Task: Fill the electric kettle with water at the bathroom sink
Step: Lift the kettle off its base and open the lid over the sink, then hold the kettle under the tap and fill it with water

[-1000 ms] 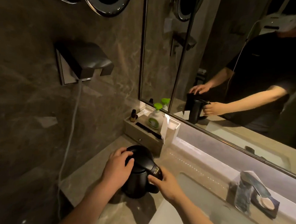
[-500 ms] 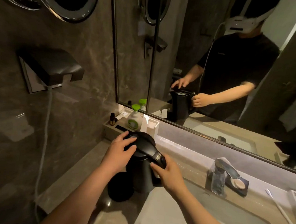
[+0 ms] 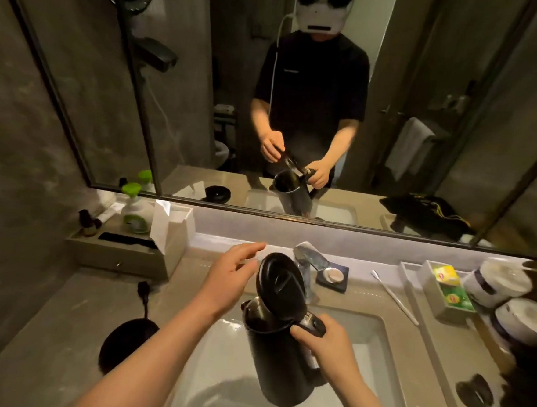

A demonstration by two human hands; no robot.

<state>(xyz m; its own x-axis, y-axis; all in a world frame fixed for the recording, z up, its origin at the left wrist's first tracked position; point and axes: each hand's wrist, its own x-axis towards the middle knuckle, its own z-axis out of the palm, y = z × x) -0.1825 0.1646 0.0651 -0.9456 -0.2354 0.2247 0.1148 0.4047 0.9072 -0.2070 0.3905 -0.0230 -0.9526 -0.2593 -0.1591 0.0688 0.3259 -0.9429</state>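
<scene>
The black electric kettle (image 3: 281, 363) hangs over the white sink basin (image 3: 375, 344), tilted a little. My right hand (image 3: 324, 344) grips its handle, thumb on the lid button. The lid (image 3: 279, 283) stands up open, showing the dark inside. My left hand (image 3: 233, 277) hovers just left of the lid with fingers spread, holding nothing. The chrome faucet (image 3: 307, 263) rises behind the kettle at the back of the basin. The kettle's round black base (image 3: 127, 343) with its cord lies on the counter to the left.
A tray (image 3: 120, 256) with a green-capped soap bottle, small bottles and a comb stands at the back left. A soap dish (image 3: 333, 276) and toothbrush (image 3: 394, 296) lie right of the faucet. Tea bags and cups (image 3: 496, 283) crowd the right counter. The mirror (image 3: 300, 94) spans the wall.
The kettle has come off its base and moved right over the basin. Its lid has popped open, and my left hand has let go of it.
</scene>
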